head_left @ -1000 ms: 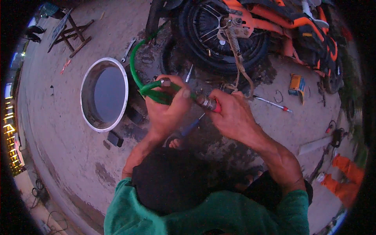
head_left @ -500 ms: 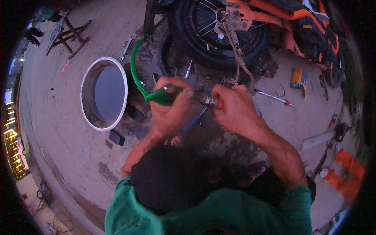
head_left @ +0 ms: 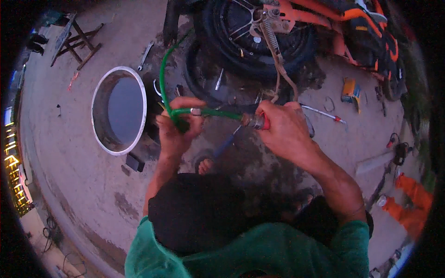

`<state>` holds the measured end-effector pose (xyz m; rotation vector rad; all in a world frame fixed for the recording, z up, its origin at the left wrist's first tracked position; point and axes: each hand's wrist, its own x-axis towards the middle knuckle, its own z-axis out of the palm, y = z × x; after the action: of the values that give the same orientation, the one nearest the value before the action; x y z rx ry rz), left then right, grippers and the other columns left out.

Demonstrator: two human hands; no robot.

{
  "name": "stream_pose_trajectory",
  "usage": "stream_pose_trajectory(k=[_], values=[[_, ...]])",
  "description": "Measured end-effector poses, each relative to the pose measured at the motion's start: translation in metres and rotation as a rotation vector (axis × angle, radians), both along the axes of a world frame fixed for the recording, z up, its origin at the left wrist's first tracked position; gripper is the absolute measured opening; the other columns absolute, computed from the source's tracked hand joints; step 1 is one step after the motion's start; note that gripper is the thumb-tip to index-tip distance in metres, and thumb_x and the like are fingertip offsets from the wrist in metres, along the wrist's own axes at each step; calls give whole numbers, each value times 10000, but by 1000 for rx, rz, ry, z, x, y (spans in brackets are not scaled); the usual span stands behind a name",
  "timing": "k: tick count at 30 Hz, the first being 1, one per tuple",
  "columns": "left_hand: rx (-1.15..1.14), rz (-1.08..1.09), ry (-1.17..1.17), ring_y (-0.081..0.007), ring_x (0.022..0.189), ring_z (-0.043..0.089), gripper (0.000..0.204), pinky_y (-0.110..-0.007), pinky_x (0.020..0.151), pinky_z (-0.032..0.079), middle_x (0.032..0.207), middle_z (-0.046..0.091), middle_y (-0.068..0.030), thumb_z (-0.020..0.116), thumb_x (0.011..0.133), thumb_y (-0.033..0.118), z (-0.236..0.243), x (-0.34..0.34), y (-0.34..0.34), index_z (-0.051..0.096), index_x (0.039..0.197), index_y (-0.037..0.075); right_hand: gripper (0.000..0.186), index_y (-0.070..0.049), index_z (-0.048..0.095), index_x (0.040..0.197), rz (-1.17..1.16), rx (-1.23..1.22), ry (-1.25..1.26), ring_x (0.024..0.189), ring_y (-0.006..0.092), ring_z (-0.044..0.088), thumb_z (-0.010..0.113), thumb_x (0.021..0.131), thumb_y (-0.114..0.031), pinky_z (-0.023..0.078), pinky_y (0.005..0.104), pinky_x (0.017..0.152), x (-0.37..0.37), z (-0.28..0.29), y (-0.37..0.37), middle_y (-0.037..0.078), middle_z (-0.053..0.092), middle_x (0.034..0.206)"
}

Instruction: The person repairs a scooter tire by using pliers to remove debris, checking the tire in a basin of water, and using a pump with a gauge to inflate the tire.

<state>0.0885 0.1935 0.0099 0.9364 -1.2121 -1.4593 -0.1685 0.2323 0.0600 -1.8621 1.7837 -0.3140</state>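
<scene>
While my right hand clamps the metal fitting, the green hose runs from it at nine o'clock to my left hand, its fingers part-curled there (whether they close on it, I cannot tell). I'd expect the hose light, springy, perhaps slick, with the stiff fitting the surest hold. Beyond my left, the water basin sits at ten; from my right, the wheel at eleven.

A lit sign stood at the far left of the view, its glowing yellow letters running down the edge in what seemed a single row, too bent and blurred to be read. Nothing printed could be made out on the yellow-and-blue box or the orange motorbike.
</scene>
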Motion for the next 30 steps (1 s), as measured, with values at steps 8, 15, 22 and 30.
stream_pose_trajectory(k=[8,15,22,30], values=[[182,44,-451,-68,547,491,333,-238,495,385,626,566,-4,766,847,280,-20,58,15,602,715,22,296,-62,569,878,258,-33,200,844,331,646,751,728,-242,449,476,831,19,-70,52,119,655,849],[164,-56,-921,-96,605,524,287,-301,564,451,635,611,-48,824,785,213,-53,59,20,641,741,-4,298,-75,572,892,235,133,62,908,342,647,723,760,-295,484,469,820,23,-168,59,114,655,877],[236,-85,-822,-80,618,526,265,-277,570,451,646,628,-26,819,792,201,-74,63,25,653,753,-1,438,-65,589,1211,299,26,-393,1058,355,598,678,840,-281,476,424,910,56,-152,38,171,612,1141],[239,-107,-832,-72,641,533,238,-268,579,450,675,617,0,819,786,151,-52,50,21,640,717,10,350,-64,624,1211,429,124,-698,1000,389,599,593,928,-267,481,458,881,85,-187,13,189,617,1065]])
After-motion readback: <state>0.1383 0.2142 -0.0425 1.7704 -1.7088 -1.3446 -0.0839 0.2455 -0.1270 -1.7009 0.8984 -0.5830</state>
